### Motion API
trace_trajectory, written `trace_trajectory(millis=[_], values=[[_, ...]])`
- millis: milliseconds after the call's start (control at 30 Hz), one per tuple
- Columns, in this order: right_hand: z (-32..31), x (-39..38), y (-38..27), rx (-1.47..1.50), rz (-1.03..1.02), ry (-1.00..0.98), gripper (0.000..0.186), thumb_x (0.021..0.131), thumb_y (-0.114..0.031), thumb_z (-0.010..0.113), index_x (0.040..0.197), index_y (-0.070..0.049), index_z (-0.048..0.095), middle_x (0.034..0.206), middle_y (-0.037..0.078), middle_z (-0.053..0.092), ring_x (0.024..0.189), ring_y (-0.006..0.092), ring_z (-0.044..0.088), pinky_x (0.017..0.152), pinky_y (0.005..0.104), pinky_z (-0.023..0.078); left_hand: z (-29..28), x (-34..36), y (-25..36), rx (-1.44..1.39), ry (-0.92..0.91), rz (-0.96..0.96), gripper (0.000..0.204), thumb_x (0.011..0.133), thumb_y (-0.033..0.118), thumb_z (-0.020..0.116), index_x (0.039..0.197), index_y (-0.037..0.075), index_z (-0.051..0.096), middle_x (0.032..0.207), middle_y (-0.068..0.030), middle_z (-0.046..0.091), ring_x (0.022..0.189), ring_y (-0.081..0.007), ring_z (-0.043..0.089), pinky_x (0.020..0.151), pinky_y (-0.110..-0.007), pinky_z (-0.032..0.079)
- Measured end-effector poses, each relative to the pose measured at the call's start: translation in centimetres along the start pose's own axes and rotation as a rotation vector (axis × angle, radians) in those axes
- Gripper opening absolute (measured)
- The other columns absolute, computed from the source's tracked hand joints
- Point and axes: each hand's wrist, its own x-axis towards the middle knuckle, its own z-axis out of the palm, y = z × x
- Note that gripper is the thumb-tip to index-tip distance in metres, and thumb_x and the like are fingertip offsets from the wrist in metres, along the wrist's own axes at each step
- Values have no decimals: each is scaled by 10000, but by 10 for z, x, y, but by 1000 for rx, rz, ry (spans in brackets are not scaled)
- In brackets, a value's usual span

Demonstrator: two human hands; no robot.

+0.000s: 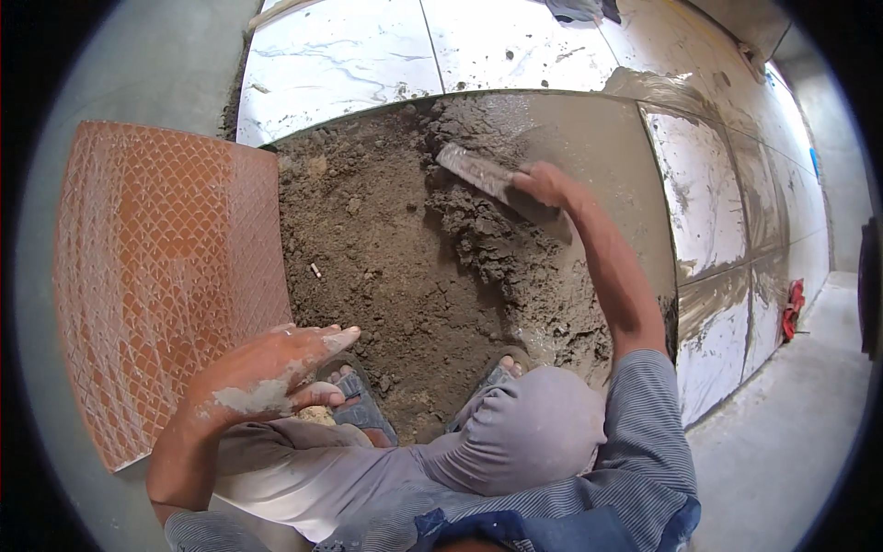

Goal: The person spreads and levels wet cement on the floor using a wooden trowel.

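Observation:
My right hand (546,184) grips a flat steel trowel (475,169), its blade reaching left over a ridge of dark wet mortar (478,230). Smooth wet mortar (616,166) spreads to the right of the hand. The left hand (262,375), smeared with grey cement, is held above my left knee with its fingers stretched out and nothing in them. Close beside it stands a large orange tile (175,230) showing its ridged back, with whitish streaks on it.
White marbled tiles (336,64) border the mortar bed at the far side, and mortar-smeared ones (694,189) at the right. Loose, crumbly mortar (368,267) lies in front of my sandalled feet (363,405). A red object (792,308) sits near the right tile edge.

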Motion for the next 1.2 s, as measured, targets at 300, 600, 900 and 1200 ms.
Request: trace_trajectory(millis=[300, 600, 900, 1200], values=[[33, -90, -6, -194, -56, -236, 406, 861, -381, 473, 988, -14, 589, 943, 250, 611, 902, 414, 579, 770, 457, 456, -4, -2, -2, -6, 40, 45, 677, 798, 415, 629, 1352, 107, 389, 1278, -170, 502, 1140, -355, 497, 966, -410, 395], [39, -105, 11, -540, -336, -75, 369, 853, -434, 528, 870, -66, 535, 683, 142, 587, 597, 332, 581, 532, 428, 451, 0, -14, 5, -28, 5, 15, 678, 807, 433, 600, 1354, 98, 382, 1292, -161, 493, 1231, -317, 432, 1040, -411, 328], [2, 11, 8, -689, -448, 178, 359, 859, -434, 522, 882, -76, 526, 722, 133, 616, 689, 329, 615, 583, 425, 481, -1, -23, 12, -24, 47, 2, 677, 807, 384, 631, 1374, 128, 363, 1290, -182, 486, 1221, -330, 442, 1029, -427, 332], [-25, 61, -11, -622, -55, 257, 445, 887, -479, 442, 1001, -62, 548, 840, 206, 646, 811, 394, 616, 705, 480, 483, 5, -19, 8, -37, 41, -52, 632, 816, 348, 628, 1349, 98, 398, 1317, -170, 467, 1224, -312, 444, 1041, -433, 312]])
